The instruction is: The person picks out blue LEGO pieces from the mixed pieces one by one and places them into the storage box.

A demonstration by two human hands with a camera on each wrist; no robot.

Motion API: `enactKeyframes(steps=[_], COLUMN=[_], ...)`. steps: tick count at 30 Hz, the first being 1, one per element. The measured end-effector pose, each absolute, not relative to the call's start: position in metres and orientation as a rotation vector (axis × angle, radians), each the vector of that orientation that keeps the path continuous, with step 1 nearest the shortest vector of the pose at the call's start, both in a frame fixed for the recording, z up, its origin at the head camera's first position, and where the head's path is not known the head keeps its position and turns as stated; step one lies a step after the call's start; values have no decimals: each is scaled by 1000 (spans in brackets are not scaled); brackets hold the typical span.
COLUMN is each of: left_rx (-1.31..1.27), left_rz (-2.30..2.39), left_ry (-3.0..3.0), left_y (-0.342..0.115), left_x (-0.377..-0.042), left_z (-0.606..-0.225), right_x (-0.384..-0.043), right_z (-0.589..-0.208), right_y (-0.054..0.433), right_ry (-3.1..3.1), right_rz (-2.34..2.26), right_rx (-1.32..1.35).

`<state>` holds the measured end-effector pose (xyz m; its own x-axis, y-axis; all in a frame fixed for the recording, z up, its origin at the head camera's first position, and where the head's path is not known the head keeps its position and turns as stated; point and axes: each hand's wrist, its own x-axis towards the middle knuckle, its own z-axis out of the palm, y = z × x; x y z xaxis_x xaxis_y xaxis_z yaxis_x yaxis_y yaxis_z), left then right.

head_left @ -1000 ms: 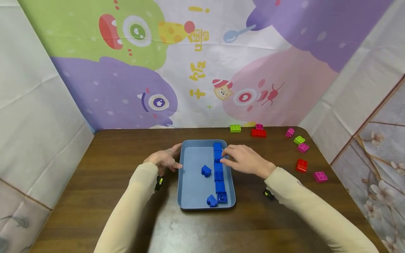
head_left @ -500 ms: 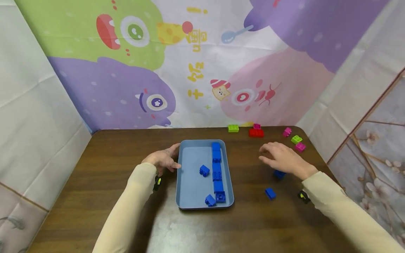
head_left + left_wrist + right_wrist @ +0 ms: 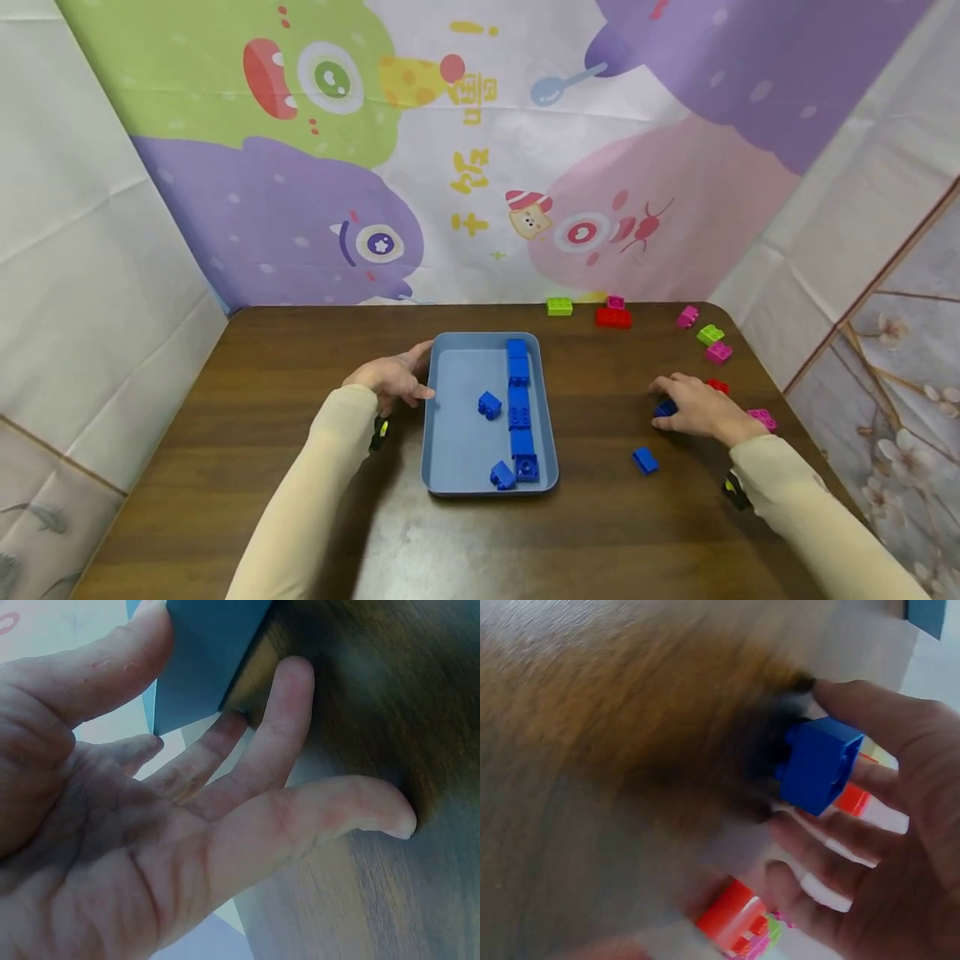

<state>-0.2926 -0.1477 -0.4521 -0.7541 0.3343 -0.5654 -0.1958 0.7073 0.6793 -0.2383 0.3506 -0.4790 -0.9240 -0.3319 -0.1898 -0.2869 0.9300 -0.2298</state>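
A blue-grey tray (image 3: 457, 450) stands mid-table, with a column of blue toy building bricks (image 3: 519, 400) along its right side. Two other blue bricks lie in it: one near the middle (image 3: 489, 406), one by the front edge (image 3: 502, 476). My left hand (image 3: 392, 379) is at the tray's left side, thumb at the rim and fingers spread, as the left wrist view shows. To the right, my right hand (image 3: 701, 407) reaches over a blue brick (image 3: 817, 765) on the table. Its thumb and fingers stand either side of that brick, with a gap showing at the thumb.
Another blue brick (image 3: 645, 460) lies in front of the right hand. Red (image 3: 613, 318), lime (image 3: 558, 307) and pink bricks (image 3: 719, 352) are scattered along the back and right of the table (image 3: 300, 350). A patterned cloth (image 3: 472, 150) hangs behind.
My right hand has left the brick column in the tray and moved right, then down around a blue brick on the table. My left hand has stayed at the tray's left side.
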Motion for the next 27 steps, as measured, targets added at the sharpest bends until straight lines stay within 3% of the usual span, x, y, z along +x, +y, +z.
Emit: enactKeyframes(steps=[9,27], left_rx=[111,133], left_rz=[980,927], left_ry=[2207,2233], left_y=[-148,-147], left_x=[-294,-291], left_z=[-452,-450], right_x=[-240,-250], right_z=[-478,-444], right_y=[345,272], right_ry=[2834,2899], right_rz=[-265,-489], right_rx=[-448,-804])
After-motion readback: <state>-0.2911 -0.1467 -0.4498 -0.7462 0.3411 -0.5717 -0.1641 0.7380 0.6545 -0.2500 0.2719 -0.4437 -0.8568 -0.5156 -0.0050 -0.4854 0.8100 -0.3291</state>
